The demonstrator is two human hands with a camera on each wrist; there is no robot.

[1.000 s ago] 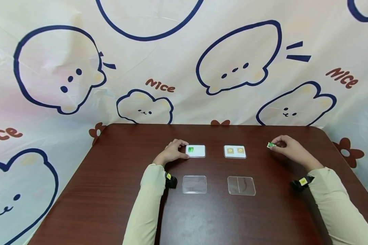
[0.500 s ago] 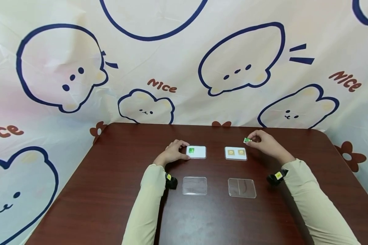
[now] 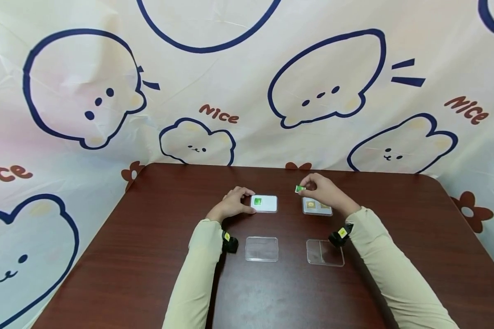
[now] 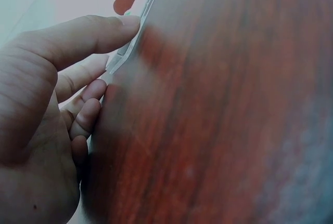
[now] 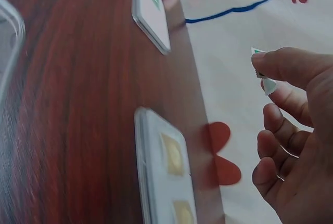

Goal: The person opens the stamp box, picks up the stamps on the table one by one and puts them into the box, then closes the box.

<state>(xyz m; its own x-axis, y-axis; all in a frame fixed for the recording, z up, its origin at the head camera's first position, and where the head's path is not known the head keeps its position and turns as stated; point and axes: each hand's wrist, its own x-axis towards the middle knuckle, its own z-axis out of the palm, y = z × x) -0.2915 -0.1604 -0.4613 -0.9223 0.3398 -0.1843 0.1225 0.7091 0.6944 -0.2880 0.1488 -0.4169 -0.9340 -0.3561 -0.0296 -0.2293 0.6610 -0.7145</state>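
My left hand [image 3: 230, 204] holds the left end of a flat white case [image 3: 269, 204], thumb at the near corner and fingers at the far one. A green stamp [image 3: 257, 201] lies in that case's left half. Between thumb and index finger, my right hand [image 3: 323, 191] pinches another small green stamp [image 3: 298, 188], raised beyond the second case; its white toothed edges show in the right wrist view. That second white case [image 5: 156, 182] carries two yellowish stamps side by side, partly covered by my right hand in the head view.
Two clear plastic lids lie nearer me on the brown table [image 3: 148, 265]: a left lid [image 3: 261, 249] and a right lid [image 3: 314, 255], the latter partly behind the right wrist camera [image 3: 340, 235]. A patterned cloth [image 3: 247, 82] hangs behind the table's far edge.
My right hand has moved left with the pinched stamp, from the right side of the table to above the second case's far edge. My left hand keeps its hold on the left case.
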